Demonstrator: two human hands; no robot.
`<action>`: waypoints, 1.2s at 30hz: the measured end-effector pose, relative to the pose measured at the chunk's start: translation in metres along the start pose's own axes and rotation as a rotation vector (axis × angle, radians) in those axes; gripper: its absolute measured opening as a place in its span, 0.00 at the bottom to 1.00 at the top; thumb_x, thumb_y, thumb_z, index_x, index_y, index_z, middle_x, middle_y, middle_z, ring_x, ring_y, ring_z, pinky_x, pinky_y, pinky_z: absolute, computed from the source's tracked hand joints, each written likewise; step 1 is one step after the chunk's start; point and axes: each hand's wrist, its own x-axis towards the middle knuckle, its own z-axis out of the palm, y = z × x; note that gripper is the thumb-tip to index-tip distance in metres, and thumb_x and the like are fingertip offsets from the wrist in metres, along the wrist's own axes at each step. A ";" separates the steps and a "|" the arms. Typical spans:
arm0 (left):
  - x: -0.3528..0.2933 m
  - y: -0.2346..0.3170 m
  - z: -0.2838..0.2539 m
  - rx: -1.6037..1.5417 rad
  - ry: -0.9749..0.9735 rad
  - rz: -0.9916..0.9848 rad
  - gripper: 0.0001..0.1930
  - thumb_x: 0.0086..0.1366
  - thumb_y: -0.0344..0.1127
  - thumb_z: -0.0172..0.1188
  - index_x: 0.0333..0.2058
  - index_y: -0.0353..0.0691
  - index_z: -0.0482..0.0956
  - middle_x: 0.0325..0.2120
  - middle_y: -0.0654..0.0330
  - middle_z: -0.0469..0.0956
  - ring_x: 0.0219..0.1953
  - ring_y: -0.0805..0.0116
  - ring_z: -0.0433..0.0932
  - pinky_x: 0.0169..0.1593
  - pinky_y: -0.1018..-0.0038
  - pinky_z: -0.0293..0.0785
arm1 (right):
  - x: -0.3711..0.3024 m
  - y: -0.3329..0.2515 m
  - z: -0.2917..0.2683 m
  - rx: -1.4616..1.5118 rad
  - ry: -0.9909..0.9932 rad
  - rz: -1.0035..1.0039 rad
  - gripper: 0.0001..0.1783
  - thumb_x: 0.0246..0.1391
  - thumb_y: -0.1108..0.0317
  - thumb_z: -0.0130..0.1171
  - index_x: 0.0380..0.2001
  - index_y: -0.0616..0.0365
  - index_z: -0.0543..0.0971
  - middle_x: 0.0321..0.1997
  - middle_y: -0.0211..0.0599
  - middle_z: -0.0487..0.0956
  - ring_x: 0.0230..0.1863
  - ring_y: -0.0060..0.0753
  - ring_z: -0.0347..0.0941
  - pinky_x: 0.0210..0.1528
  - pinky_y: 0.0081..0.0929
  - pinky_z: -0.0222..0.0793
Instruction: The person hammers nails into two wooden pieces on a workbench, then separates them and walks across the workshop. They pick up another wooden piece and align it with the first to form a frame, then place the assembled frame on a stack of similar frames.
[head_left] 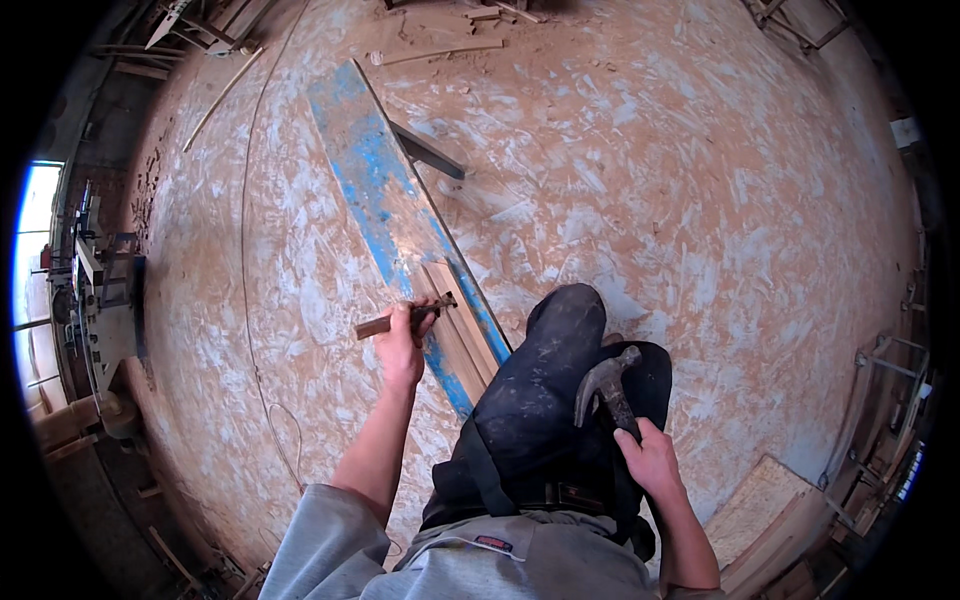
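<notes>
The left hand grasps a wooden-handled chisel, its tip at the timber on the blue-flecked table; the right hand grips a claw hammer.

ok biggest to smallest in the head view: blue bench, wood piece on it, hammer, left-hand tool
1. Blue bench
2. Wood piece
3. Hammer and left-hand tool: unsure; similar lengths, both partly covered
</notes>
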 end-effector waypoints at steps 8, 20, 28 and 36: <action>-0.021 0.006 0.027 0.607 -0.195 0.314 0.08 0.69 0.33 0.57 0.41 0.34 0.75 0.42 0.53 0.81 0.46 0.64 0.79 0.52 0.67 0.76 | -0.003 0.004 -0.002 -0.016 -0.016 0.027 0.20 0.56 0.54 0.59 0.41 0.62 0.78 0.33 0.57 0.80 0.39 0.60 0.78 0.40 0.44 0.72; -0.014 0.006 0.006 -0.043 -0.063 -0.070 0.07 0.69 0.32 0.55 0.42 0.35 0.73 0.45 0.51 0.79 0.49 0.61 0.78 0.55 0.65 0.77 | 0.000 0.000 -0.001 -0.029 -0.016 0.023 0.21 0.55 0.53 0.60 0.40 0.61 0.78 0.32 0.57 0.80 0.38 0.60 0.78 0.40 0.45 0.71; -0.025 -0.002 0.019 0.250 -0.096 0.165 0.04 0.67 0.28 0.58 0.40 0.36 0.74 0.48 0.52 0.78 0.51 0.63 0.78 0.56 0.69 0.74 | -0.001 0.003 -0.001 -0.022 -0.012 0.023 0.21 0.56 0.53 0.59 0.40 0.62 0.77 0.33 0.58 0.80 0.39 0.61 0.77 0.41 0.45 0.71; -0.015 0.017 0.012 -0.101 -0.055 -0.083 0.03 0.68 0.30 0.57 0.36 0.38 0.75 0.45 0.52 0.79 0.50 0.59 0.79 0.54 0.65 0.78 | 0.001 0.007 0.005 -0.026 -0.026 0.025 0.21 0.56 0.53 0.59 0.40 0.62 0.77 0.34 0.57 0.80 0.40 0.60 0.77 0.42 0.44 0.71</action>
